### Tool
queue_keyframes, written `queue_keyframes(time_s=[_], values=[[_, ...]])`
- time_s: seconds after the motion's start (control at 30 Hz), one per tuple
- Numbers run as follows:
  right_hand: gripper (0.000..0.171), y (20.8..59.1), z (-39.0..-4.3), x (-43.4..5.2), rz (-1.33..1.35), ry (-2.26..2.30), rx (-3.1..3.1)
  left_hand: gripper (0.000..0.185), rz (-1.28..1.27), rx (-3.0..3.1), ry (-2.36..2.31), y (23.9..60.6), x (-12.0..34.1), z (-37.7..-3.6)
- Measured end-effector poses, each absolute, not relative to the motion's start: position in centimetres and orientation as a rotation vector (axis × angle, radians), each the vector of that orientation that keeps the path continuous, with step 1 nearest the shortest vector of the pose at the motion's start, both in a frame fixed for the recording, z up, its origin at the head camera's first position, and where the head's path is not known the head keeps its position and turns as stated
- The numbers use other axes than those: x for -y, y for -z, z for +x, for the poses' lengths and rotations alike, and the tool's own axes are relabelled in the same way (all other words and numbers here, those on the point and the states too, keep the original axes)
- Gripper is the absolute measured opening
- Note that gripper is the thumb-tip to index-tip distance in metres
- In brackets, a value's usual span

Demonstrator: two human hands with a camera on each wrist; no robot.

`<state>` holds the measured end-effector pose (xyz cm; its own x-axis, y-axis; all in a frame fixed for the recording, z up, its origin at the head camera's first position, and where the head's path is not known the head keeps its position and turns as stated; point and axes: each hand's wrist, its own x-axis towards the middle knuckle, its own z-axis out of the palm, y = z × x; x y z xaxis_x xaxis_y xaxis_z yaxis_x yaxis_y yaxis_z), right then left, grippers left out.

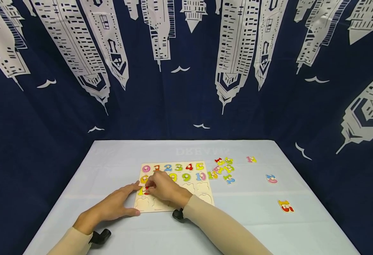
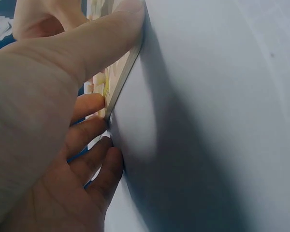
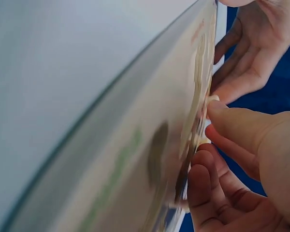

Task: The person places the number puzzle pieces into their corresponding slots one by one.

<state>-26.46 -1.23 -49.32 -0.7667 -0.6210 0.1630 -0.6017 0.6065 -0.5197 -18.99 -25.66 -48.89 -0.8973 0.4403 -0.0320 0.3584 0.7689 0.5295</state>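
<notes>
A wooden number puzzle board lies on the white table, with colourful number pieces in its upper rows. My left hand rests along the board's left edge, thumb near the lower corner and fingers farther up. In the left wrist view, the thumb touches the board's rim. My right hand reaches over the board's left half. Its fingertips pinch a yellow-and-red number piece at the left of the third row, partly hidden by the fingers. The right wrist view shows the thumb beside a small pale knob.
Several loose number pieces lie in a cluster right of the board. Farther right are a pink-and-yellow piece, a blue-and-pink piece and a yellow-and-red piece. A dark blue printed cloth stands behind the table.
</notes>
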Motion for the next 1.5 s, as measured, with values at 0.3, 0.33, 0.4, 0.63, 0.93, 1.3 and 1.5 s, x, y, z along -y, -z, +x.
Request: queue_keyframes(time_s=[0.3, 0.33, 0.4, 0.63, 0.93, 1.3, 1.5], values=[[0.013, 48.2, -26.3, -3.1, -1.097, 0.995, -2.785, 0.095, 0.647, -2.832, -0.76, 48.8, 25.7, -18.8], [0.013, 48.1, -26.3, -3.6, -1.097, 1.009, -2.788, 0.095, 0.634, -2.831, -0.761, 48.8, 25.7, -18.8], [0.013, 47.8, -26.2, -4.8, -1.089, 1.027, -2.8, 0.095, 0.624, -2.834, -0.751, 48.9, 25.7, -18.7], [0.014, 47.6, -26.3, -9.1, -1.002, 1.022, -2.879, 0.097, 0.601, -2.824, -0.746, 49.0, 25.7, -18.6], [0.014, 47.5, -26.2, -17.0, -0.8, 1.01, -3.031, 0.097, 0.594, -2.815, -0.747, 49.1, 25.4, -18.7], [0.027, 48.6, -25.9, -25.9, -0.423, 0.956, -3.137, 0.095, 0.572, -2.789, -0.772, 48.9, 25.2, -18.6], [0.024, 49.6, -25.9, -27.8, -0.373, 0.963, -3.105, 0.094, 0.592, -2.801, -0.763, 48.9, 25.4, -18.6]])
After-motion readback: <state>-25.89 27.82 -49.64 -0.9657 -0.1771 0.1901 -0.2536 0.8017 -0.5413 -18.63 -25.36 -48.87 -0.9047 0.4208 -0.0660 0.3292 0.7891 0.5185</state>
